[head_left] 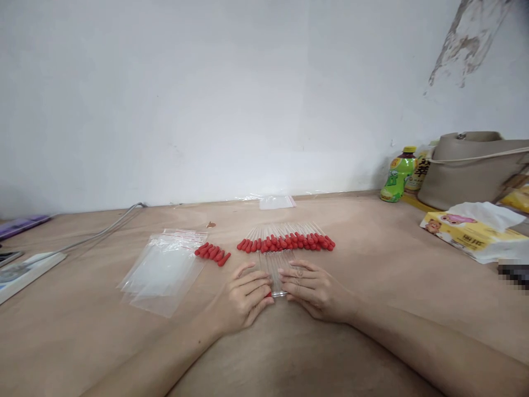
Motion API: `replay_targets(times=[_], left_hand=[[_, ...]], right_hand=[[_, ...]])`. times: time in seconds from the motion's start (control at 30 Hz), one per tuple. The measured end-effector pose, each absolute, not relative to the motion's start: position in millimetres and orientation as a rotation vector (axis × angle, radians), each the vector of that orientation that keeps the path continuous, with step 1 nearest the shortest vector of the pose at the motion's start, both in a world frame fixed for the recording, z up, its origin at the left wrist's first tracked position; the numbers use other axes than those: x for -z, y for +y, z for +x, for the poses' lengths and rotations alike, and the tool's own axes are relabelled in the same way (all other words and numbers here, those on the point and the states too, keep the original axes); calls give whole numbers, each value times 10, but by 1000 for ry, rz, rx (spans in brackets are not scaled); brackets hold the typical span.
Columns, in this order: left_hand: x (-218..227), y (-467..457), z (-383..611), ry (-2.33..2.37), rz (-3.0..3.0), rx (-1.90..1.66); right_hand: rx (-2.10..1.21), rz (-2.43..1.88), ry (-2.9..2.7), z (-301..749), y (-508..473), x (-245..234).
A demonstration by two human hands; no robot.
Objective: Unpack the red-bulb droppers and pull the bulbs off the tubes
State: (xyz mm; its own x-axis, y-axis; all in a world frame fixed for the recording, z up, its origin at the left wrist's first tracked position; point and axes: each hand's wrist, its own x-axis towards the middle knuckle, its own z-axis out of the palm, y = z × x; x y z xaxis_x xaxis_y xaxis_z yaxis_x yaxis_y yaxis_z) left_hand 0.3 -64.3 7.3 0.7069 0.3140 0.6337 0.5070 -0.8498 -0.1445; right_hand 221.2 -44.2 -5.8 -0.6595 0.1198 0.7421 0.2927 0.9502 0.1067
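My left hand (248, 295) is closed near the table's front, with a red rubber bulb (268, 294) pinched at its thumb and fingertips. My right hand (316, 290) faces it, its fingertips closed on the end of a clear glass tube (279, 294) that runs crosswise between the hands. Bare glass tubes (276, 267) lie side by side under and between my fingers, partly hidden. Just beyond is a row of glass droppers with red bulbs (285, 241), their thin tips pointing to the wall. Several loose red bulbs (212, 253) lie left of the row.
Clear zip bags (165, 267) lie in a stack at the left, and another bag (276, 203) is by the wall. A cable (103, 230) crosses the far left. At the right stand a green bottle (399, 175), a beige handbag (467, 168) and a yellow tissue pack (471, 234).
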Motion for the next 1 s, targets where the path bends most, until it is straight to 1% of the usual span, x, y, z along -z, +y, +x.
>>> replay_targets(times=[0.2,0.33,0.43,0.57,0.67,0.83,1.0], left_hand=[[-81,-682,-43,-612,-2604,879],[-142,-685,-206,-718,-2541,920],[-219,-584,-402,-966,-2431,1019],[-332,-300,-761,-1557,-2139,1149],[-381,-73,-1071,-1908,-2012,1090],[-291,144,-1402,-2140,-1980,1038],[-149,195,-1461,-2266,-1996,1019]], right_hand=[[217,-265,-2327,2265,-422,53],[93,-404,-2202,2373,-309,59],[126,-627,-2162,2428,-250,67],[207,-842,-2144,2436,-239,96],[205,-948,-2114,2443,-230,124],[208,-1184,-2031,2471,-198,169],[198,-1257,-2041,2434,-227,169]])
